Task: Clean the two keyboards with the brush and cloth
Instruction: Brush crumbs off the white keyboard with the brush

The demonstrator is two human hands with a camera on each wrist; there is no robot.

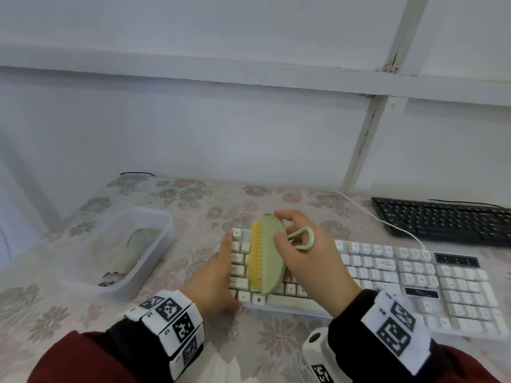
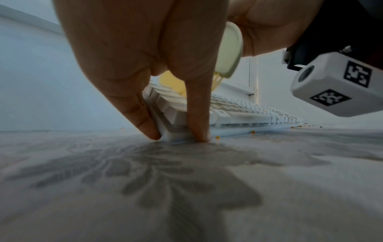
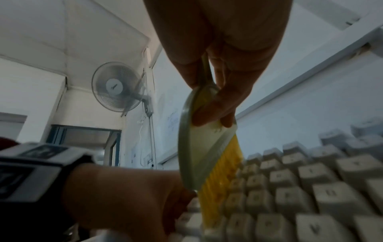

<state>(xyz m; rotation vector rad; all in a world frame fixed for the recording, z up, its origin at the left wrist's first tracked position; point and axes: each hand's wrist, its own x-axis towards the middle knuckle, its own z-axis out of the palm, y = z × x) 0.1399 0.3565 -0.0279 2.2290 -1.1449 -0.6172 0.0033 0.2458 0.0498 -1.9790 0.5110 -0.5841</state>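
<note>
While tipped up on its edge over the left end of the white keyboard (image 1: pixel 387 275), brush (image 1: pixel 269 258) with pale green back and yellow bristles (image 3: pixel 222 175) facing left, bristle tips down among the keys near the Esc column. Gripped by the right hand (image 1: pixel 312 261), fingers curled round the green body, thumb on the near side, loop handle (image 1: pixel 302 239) poking out above the knuckles. Left hand (image 1: pixel 213 277) at the keyboard's left end, fingers mostly straight and pressed against its side edge, fingertips (image 2: pixel 200 131) down on the bench (image 1: pixel 276 341) at the front corner, not wrapped round anything. Little orange crumbs (image 2: pixel 217 137) scattered along the front edge. Black keyboard (image 1: pixel 442 219) further back on the right, well apart. Clear plastic tub (image 1: pixel 119 250) off to the left on the floral bench cover, something greenish inside, can't tell what. Wall fan (image 3: pixel 118 86) up high in the right wrist view.
</note>
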